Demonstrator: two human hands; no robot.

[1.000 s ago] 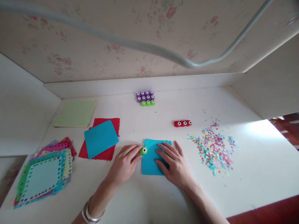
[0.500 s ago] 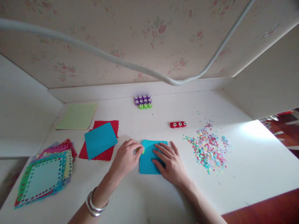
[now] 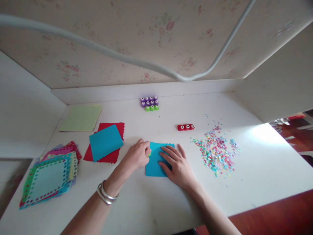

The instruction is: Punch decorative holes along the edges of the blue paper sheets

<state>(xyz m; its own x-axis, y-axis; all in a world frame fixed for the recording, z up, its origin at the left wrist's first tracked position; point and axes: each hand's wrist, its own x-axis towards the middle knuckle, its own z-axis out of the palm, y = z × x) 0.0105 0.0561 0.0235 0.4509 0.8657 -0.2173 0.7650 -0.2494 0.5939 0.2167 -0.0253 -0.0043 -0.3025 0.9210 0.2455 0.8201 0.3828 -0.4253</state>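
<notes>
A blue sheet of paper [image 3: 155, 166] lies on the white table, with small notches along its far edge. My right hand [image 3: 176, 164] rests flat on its right side, fingers spread. At the sheet's left edge my left hand [image 3: 139, 153] is closed over a small green craft punch [image 3: 150, 153], of which only a sliver shows beside the fingers. Two silver bangles [image 3: 107, 193] circle my left wrist. Another blue sheet [image 3: 105, 143] lies across red paper [image 3: 116, 159] with scalloped edges, to the left of my left hand.
Purple punches [image 3: 147, 102] and green punches [image 3: 152, 108] stand in rows at the back. Three red punches [image 3: 186, 127] sit right of centre. Loose confetti [image 3: 218, 150] spreads at the right. Pale green paper [image 3: 80, 118] and a pile of punched coloured sheets [image 3: 47, 179] lie left.
My left hand has gone from pinching the green punch at its side to closing over its top, hiding most of it. My right hand stays on the sheet. The camera view has shifted slightly.
</notes>
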